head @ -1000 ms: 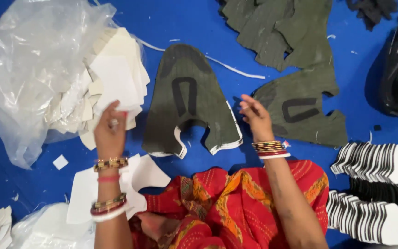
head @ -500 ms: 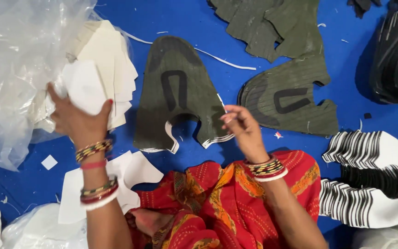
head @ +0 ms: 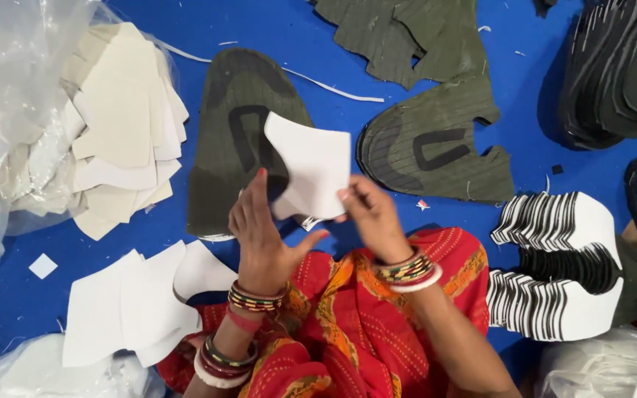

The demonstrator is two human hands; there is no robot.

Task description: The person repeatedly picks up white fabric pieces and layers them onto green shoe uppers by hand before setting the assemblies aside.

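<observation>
Head camera view, looking straight down at a blue work surface (head: 333, 44) covered with cut shoe parts. Near the middle, the person's right hand (head: 371, 215) pinches the lower right edge of a white curved cut-out piece (head: 312, 169) between thumb and fingertips, holding it up above the surface. The left hand (head: 263, 236) is beside it, fingers together and pointing up, thumb spread out toward the piece's lower edge; whether it touches the piece cannot be told. Both wrists wear stacks of coloured bangles, and a red and orange patterned cloth (head: 348, 317) covers the lap at the bottom edge.

Directly under the raised piece lies an olive-green knitted shoe upper (head: 230, 140) with a dark loop marking. A second olive-green upper (head: 436, 147) lies just right of it, and a loose heap of more green pieces (head: 399, 33) sits at the top edge. Toward the left edge, a fanned pile of cream cut-outs (head: 123, 125) rests partly inside a clear plastic bag (head: 9, 96). Near the bottom left, a few flat white cut-outs (head: 134, 302) overlap each other beside the left forearm. At the right, a neat fanned stack of white pieces with black edges (head: 562, 265) forms a curved row. Dark stacked pieces (head: 621, 66) fill the top right corner.
</observation>
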